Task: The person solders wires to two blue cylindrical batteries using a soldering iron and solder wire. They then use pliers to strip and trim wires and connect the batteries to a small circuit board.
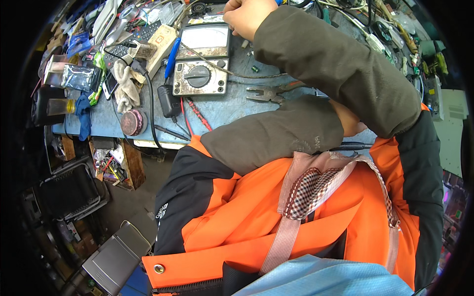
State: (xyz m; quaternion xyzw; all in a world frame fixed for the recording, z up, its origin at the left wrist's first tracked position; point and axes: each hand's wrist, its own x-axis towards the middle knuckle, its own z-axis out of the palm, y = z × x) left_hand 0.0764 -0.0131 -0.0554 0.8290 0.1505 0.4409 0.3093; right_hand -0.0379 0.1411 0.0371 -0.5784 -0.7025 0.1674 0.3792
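Note:
My right hand (249, 17) reaches to the far edge of the picture, just past the analog multimeter (199, 76). Its fingers are curled in, and whatever they hold is cut off by the edge. My left hand (346, 120) crosses beneath the right sleeve; only part of it shows and its fingers are hidden. The multimeter lies face up, with a pale dial window and a dark round knob. A thin brown cable (242, 75) runs over it. To its right lie worn pliers (266, 93), jaws pointing left. A blue pen-like stick (172, 58) rests along its left side.
Clutter fills the bench's left: a remote control (143, 33), a stained glove (126, 89), a round tin (134, 122), a jar (60, 106) and a black adapter (169, 101). Cables and tools crowd the far right. Below stand a wooden box (134, 165) and a folding chair (69, 190).

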